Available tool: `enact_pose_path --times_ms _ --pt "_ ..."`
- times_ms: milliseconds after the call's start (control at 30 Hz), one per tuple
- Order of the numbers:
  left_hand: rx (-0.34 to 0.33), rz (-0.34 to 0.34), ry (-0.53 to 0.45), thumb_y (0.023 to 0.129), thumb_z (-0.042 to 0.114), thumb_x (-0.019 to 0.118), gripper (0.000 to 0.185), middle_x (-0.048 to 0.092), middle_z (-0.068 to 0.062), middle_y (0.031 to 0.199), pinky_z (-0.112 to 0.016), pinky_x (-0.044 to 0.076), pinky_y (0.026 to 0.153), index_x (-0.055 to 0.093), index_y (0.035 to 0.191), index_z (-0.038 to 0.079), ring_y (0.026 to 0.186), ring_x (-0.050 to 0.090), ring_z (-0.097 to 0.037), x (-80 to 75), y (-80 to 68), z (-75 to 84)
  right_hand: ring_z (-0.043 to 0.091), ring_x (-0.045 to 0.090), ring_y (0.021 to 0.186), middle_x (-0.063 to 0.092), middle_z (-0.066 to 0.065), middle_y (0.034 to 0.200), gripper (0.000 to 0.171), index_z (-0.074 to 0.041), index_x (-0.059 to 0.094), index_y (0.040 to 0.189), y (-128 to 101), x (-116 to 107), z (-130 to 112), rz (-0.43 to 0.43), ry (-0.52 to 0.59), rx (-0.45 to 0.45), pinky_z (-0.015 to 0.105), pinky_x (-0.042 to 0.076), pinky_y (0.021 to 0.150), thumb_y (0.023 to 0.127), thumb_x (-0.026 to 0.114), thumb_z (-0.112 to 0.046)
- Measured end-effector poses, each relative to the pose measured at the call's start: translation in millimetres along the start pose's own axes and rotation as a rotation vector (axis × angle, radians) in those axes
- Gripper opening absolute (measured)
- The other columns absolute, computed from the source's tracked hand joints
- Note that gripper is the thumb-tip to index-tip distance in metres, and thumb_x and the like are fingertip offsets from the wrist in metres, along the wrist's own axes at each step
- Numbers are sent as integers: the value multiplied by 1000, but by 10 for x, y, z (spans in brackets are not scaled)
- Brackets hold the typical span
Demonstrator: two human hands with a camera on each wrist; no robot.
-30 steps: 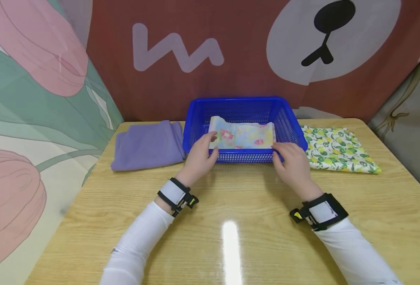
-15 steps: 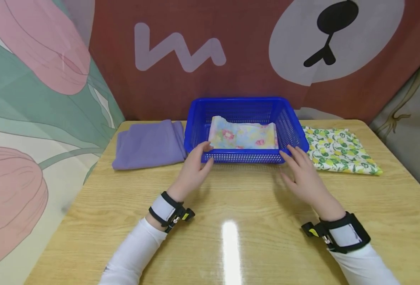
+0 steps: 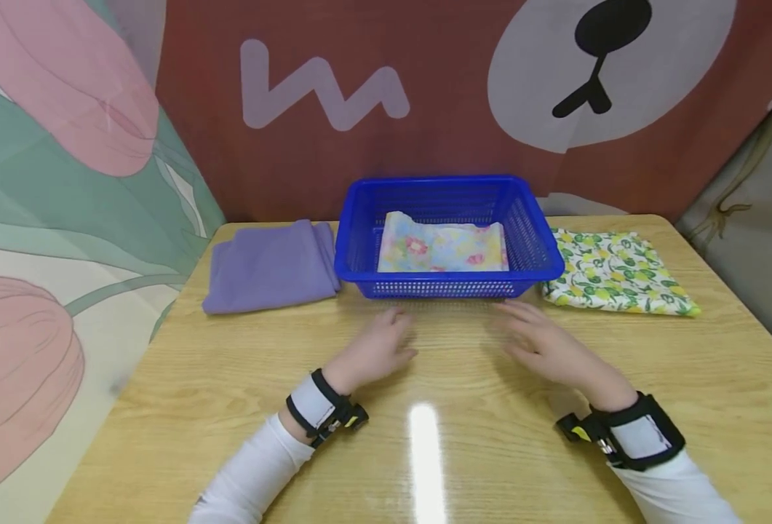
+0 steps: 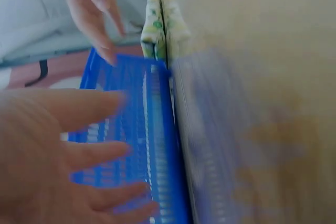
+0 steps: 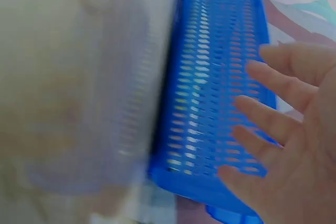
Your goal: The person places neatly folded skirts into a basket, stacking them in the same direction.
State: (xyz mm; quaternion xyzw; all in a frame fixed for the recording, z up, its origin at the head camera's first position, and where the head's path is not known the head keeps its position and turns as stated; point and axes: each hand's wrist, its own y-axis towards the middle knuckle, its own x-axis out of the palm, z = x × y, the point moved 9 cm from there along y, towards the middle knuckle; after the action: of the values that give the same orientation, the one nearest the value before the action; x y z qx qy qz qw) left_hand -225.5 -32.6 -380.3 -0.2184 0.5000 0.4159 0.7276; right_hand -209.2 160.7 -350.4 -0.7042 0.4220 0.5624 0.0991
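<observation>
A blue plastic basket (image 3: 451,289) with perforated walls stands at the back of the table. Inside it lies a folded floral cloth (image 3: 441,247) in pastel yellow, blue and pink. My left hand (image 3: 374,351), slightly blurred, hovers in front of the basket's left part and holds nothing. Across from it, my right hand (image 3: 546,346) is before the basket's right part, likewise holding nothing. Both wrist views show spread fingers apart from the basket wall, the left hand (image 4: 68,150) in one and the right hand (image 5: 294,124) in the other.
Left of the basket lies a folded purple cloth (image 3: 271,266). A folded lemon-print cloth (image 3: 618,273) lies to its right. The wooden table (image 3: 477,451) reflects a strip of light near the front. A printed backdrop (image 3: 451,87) rises right behind the basket.
Both hands have come off the basket's front rim and drawn back toward the person. The floral cloth stays in the basket, and the other two cloths have not moved.
</observation>
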Motion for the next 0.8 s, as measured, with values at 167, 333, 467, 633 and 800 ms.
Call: enact_pose_path --times_ms 167,333,467,633,800 --pt "-73 -180 85 81 35 73 73 35 -28 144 -55 31 108 43 141 6 134 34 -42 187 -81 -4 46 43 123 50 26 133 34 -1 61 122 -49 199 73 -164 38 67 61 36 99 89 62 -8" --pt "-163 -262 87 82 37 73 74 26 -26 150 -63 26 107 41 143 9 138 25 -43 252 -143 -79 47 43 123 50 27 133 35 -2 60 124 -85 239 170 -202 -4 155 61 37 99 90 62 -11" --pt "-182 -275 80 82 37 72 73 26 -25 151 -66 24 106 42 143 10 139 24 -45 268 -169 -110 50 41 123 48 29 134 46 -4 58 128 -129 317 258 -280 -111 234 62 37 98 86 68 -23" --pt "-177 -257 95 80 37 73 74 29 -25 149 -67 26 104 43 142 11 137 26 -44 282 -169 -118 55 32 127 38 31 142 63 -6 53 134 -196 405 361 -362 -71 341 65 36 97 82 72 -37" --pt "-175 -246 98 80 36 74 75 30 -25 149 -67 26 104 43 142 11 137 27 -44 283 -136 -97 57 33 125 39 33 140 63 -3 54 132 -192 375 365 -342 -55 317 65 37 95 80 73 -34"
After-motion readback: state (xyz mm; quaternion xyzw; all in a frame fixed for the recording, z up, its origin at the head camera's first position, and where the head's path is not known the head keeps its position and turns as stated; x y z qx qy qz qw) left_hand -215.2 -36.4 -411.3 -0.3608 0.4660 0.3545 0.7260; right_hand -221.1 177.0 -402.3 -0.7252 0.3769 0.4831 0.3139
